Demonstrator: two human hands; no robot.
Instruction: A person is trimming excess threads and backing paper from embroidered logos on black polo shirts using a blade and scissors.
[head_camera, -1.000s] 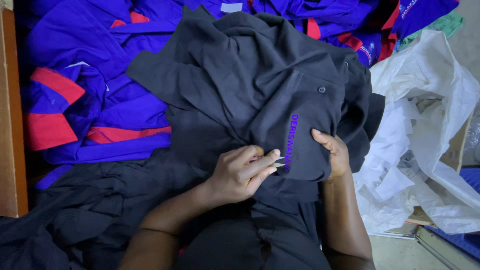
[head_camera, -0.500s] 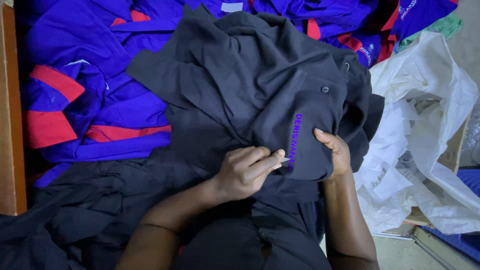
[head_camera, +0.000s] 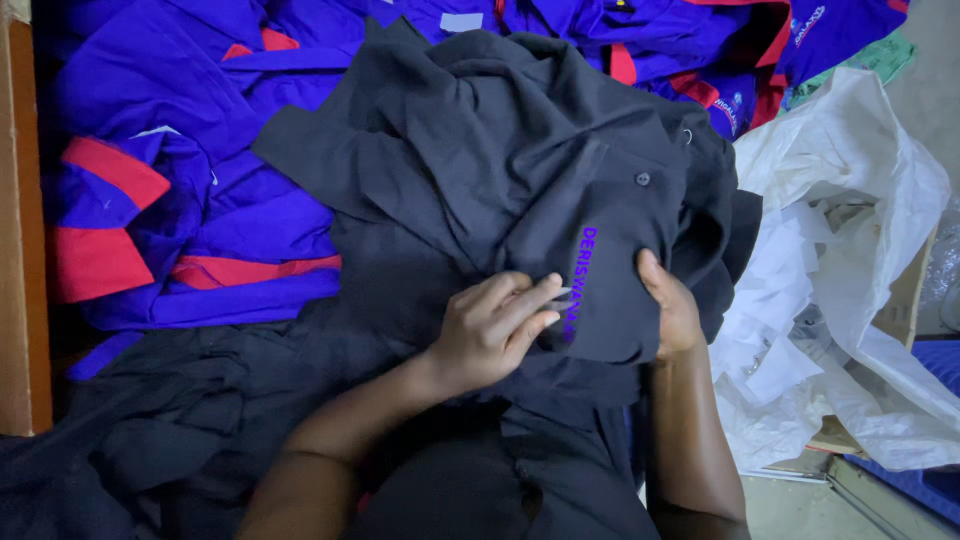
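A black shirt (head_camera: 480, 160) with a line of purple embroidered lettering (head_camera: 583, 268) lies bunched over a pile of clothes in front of me. My left hand (head_camera: 492, 335) rests on the shirt and pinches a small thin metal tool (head_camera: 556, 296), its tip at the lower end of the lettering. My right hand (head_camera: 670, 312) grips the fold of black cloth just right of the lettering, thumb on top, holding it taut. A black button (head_camera: 642, 179) shows above the lettering.
Blue garments with red trim (head_camera: 170, 190) are heaped to the left and along the back. More black cloth (head_camera: 130, 440) lies at lower left. A crumpled white plastic sack (head_camera: 850, 190) over a cardboard box (head_camera: 912, 290) is on the right. A wooden edge (head_camera: 18, 250) borders the left.
My left hand has edged slightly right, bringing the tool tip onto the purple lettering. My right hand keeps its hold on the cloth.
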